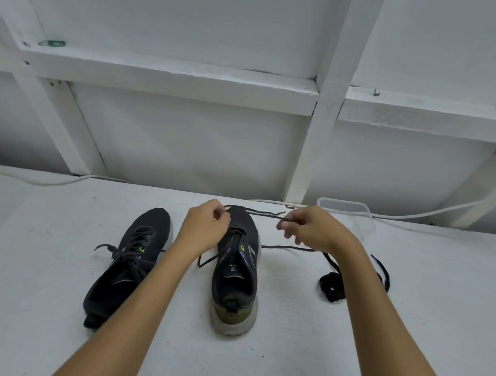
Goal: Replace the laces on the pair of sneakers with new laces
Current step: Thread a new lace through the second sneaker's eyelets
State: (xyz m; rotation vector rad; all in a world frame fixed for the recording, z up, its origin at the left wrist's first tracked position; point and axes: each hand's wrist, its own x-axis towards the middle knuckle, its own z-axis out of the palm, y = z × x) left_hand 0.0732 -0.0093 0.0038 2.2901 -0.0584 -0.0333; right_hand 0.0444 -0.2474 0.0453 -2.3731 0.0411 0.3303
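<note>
Two dark sneakers stand on the white table. The left sneaker (128, 263) is laced and lies slightly tilted. The right sneaker (236, 273) stands upright with its eyelets mostly bare. My left hand (205, 224) pinches a thin dark lace (256, 213) over this shoe's toe, and my right hand (312, 228) pinches the same lace further right. The lace runs taut between both hands; loose strands trail beside the shoe. A bundled black lace (332, 286) lies to the right, partly behind my right forearm.
A clear plastic container (354, 214) sits at the back of the table near the wall. A white cable (63, 183) runs along the table's rear edge. The wall behind has white framing with rubber bands (52, 43) on its ledge.
</note>
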